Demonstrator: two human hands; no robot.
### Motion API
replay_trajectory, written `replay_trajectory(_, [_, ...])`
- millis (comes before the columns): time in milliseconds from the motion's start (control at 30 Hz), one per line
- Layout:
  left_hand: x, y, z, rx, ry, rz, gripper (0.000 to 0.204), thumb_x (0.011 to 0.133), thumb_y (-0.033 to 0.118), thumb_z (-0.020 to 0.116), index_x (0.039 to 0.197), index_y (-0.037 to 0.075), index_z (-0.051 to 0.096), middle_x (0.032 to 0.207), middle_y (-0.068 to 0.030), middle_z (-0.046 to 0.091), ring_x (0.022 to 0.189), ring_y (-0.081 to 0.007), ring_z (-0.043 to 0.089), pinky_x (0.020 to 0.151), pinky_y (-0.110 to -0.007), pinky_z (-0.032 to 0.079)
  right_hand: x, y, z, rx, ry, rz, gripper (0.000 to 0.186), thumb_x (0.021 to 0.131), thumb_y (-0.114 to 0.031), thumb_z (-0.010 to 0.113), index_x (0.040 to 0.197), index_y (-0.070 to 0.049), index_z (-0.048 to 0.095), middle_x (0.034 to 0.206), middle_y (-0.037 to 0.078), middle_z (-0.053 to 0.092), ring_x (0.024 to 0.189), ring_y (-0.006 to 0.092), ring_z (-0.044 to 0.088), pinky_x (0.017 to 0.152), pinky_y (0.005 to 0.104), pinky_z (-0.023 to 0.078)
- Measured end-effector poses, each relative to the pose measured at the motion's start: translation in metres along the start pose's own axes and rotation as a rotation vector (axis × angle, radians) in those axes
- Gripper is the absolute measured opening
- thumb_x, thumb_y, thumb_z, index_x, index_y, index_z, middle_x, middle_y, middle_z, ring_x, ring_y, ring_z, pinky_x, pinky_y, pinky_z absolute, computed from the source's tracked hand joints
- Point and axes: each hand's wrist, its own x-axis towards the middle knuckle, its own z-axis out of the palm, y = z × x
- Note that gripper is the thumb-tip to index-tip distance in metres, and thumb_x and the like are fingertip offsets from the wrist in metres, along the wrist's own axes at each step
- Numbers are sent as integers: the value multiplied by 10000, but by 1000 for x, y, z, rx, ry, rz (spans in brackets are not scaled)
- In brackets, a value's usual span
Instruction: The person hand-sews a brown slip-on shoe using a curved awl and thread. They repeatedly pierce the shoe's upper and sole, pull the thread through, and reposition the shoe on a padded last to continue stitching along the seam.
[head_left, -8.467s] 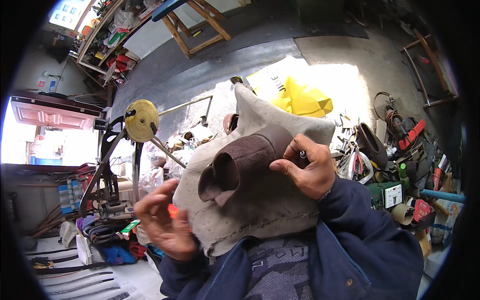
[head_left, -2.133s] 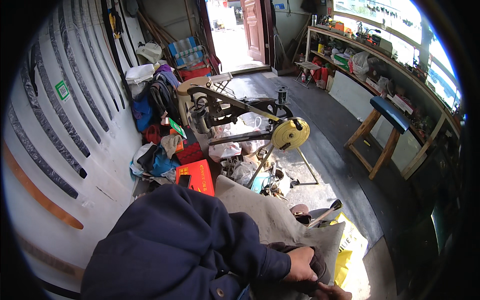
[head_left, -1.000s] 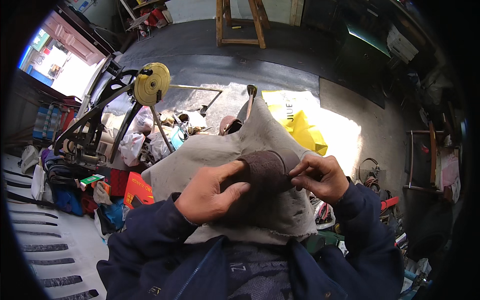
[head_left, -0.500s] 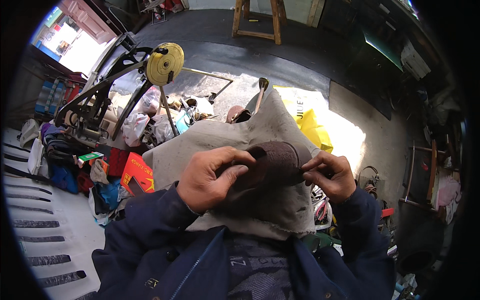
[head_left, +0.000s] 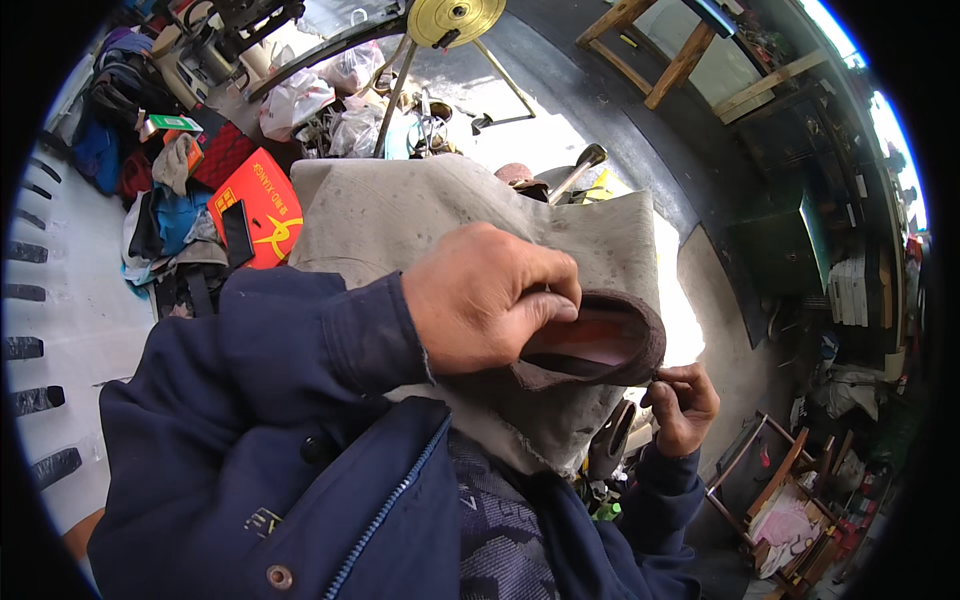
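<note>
1. Our jacket sleeve (head_left: pixel 270 400): dark blue, filling the lower left of the view, nearest item. Half a second ago it lay lower and further left; we have turned, and it now crosses the lap.

2. Our left hand (head_left: pixel 485 300): closed over the near edge of the brown shoe upper (head_left: pixel 600 345), thumb along its rim, fingers curled down on it. It gripped the same piece a moment ago, so the hold is unchanged; only its place in the picture has shifted.

3. Our right hand (head_left: pixel 682 400): fingertips pinched at the lower right edge of the shoe upper. We cannot tell whether a thread or a small tool lies between them. Earlier it pinched the piece from the right at the same level as the left hand; it now sits below.

4. Shoe upper: dark brown with a reddish inner face showing, lying on the grey lap cloth (head_left: pixel 420 215), between the two hands. We judge the edge work to be under way, not finished.

5. Orange-red case (head_left: pixel 258 205): on the floor beyond the cloth, left.

6. Yellow wheel (head_left: pixel 455 18) on its metal stand, and a wooden stool (head_left: pixel 665 50): farthest.
</note>
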Motion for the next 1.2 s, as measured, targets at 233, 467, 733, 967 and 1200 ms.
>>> replay_trajectory(233, [-12,4,-3,165,147,302,164,845,-23,747,994,39,718,909,-124,701,820,-330,702,699,-363,551,7,8,-4,-11,20,-16,129,845,27,634,969,-6,651,901,59,660,804,158,619,740,286,511])
replay_trajectory(467, [-32,-10,-34,334,-19,58,575,859,285,852,1314,71,574,988,-163,708,869,-331,727,731,-405,551,6,-9,2,-96,25,56,51,856,-16,591,888,-5,628,852,50,615,779,156,597,727,282,491])
replay_trajectory(733, [-57,-62,-104,-94,223,-93,151,1036,103,647,973,-10,726,890,-10,740,884,-75,648,805,-271,514,12,-12,13,5,-7,-46,190,956,-159,726,1010,-12,618,743,19,623,604,65,547,551,198,370])
replay_trajectory(967, [-65,-43,-125,796,440,-125,347,923,144,773,1231,-2,712,1008,-160,748,847,-277,729,788,-341,564,15,-19,21,110,-43,-19,232,980,-180,767,1064,-11,632,734,20,654,611,58,577,554,186,385])
replay_trajectory(1200, [7,5,19,434,-15,388,252,868,19,666,1115,53,704,1080,-180,736,907,-372,735,756,-433,601,21,-30,24,228,-111,41,145,952,-33,755,1051,7,658,839,43,693,712,98,654,662,239,523])
